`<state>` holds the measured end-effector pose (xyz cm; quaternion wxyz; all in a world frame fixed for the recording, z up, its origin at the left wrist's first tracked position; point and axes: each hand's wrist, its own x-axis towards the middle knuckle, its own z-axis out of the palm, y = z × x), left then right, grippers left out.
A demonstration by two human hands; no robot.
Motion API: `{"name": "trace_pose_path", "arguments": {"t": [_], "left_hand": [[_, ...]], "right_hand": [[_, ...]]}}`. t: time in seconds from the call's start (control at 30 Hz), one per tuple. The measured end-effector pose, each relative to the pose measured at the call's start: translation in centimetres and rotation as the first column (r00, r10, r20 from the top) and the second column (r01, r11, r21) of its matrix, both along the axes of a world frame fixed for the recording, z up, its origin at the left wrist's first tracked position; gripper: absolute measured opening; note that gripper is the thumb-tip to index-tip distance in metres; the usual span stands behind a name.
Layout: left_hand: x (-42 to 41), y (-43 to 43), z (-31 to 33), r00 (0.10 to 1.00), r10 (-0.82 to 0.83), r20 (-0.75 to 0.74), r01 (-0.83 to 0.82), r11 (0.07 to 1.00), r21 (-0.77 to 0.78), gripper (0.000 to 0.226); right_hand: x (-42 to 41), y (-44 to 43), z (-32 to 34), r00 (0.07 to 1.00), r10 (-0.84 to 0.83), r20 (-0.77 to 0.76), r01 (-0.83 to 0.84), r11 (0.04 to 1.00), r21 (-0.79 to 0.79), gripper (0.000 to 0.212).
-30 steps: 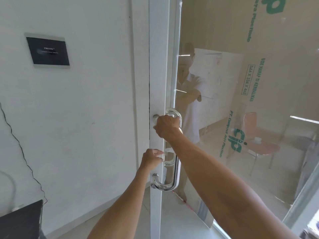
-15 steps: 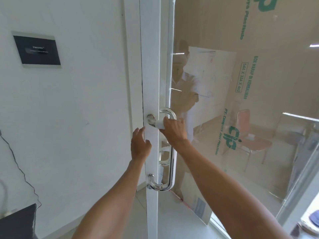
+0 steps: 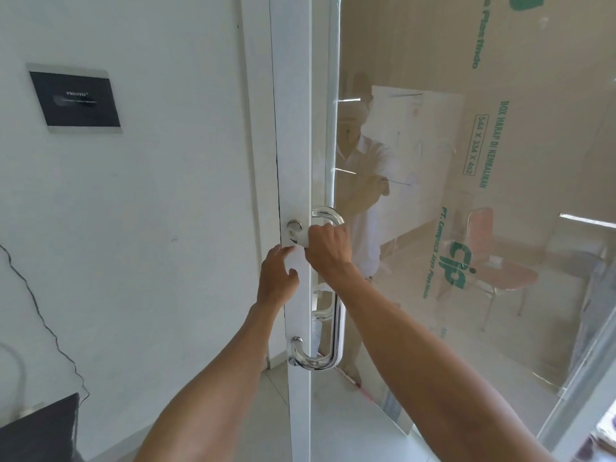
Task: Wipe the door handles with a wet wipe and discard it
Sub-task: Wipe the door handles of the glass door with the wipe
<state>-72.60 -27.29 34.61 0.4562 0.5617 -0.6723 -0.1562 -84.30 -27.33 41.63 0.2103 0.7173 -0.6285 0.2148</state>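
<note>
A chrome D-shaped door handle (image 3: pixel 336 328) is fixed to the white frame (image 3: pixel 293 128) of a glass door. My right hand (image 3: pixel 328 250) is closed around a white wet wipe (image 3: pixel 300 240) and presses it on the handle's upper part, beside the top round mount (image 3: pixel 294 225). My left hand (image 3: pixel 276 281) rests flat on the edge of the door frame just below, fingers spread and holding nothing. The handle's lower curve and bottom mount (image 3: pixel 297 341) are uncovered.
A white wall (image 3: pixel 150 228) with a dark nameplate (image 3: pixel 75 98) stands left of the door. A thin black cable (image 3: pixel 40 315) runs down the wall to a dark object (image 3: pixel 36 428) at bottom left. Behind the glass are a cardboard sheet (image 3: pixel 500 95) and a chair (image 3: pixel 500 268).
My left hand has let go of the handle's lower half and moved up onto the frame edge. My right hand has shifted left toward the top mount with the wipe.
</note>
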Motion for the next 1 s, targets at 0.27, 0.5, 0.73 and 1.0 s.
{"name": "trace_pose_path", "arguments": {"t": [0.27,0.5,0.73,1.0], "left_hand": [[-1.4,0.1,0.1,0.999,0.007,-0.048,-0.010,0.998,-0.055,0.060],[-1.6,-0.1,0.3,0.997,0.000,-0.074,-0.002,1.000,-0.028,0.064],[-1.2,-0.7,1.5,0.996,0.074,-0.052,-0.086,0.956,-0.282,0.067],[-1.9,-1.3,2.6,0.996,0.040,0.074,-0.010,0.929,-0.369,0.057]], "right_hand": [[-3.2,0.0,-2.9,0.901,-0.064,0.430,0.050,0.998,0.044,0.007],[-1.0,-0.8,0.0,0.995,0.042,0.095,-0.047,0.998,0.053,0.002],[-2.3,-1.7,-3.0,0.906,0.072,0.418,-0.033,0.994,-0.100,0.012],[-2.7,-1.2,-6.1,0.616,0.030,0.787,0.034,0.997,-0.065,0.017]]}}
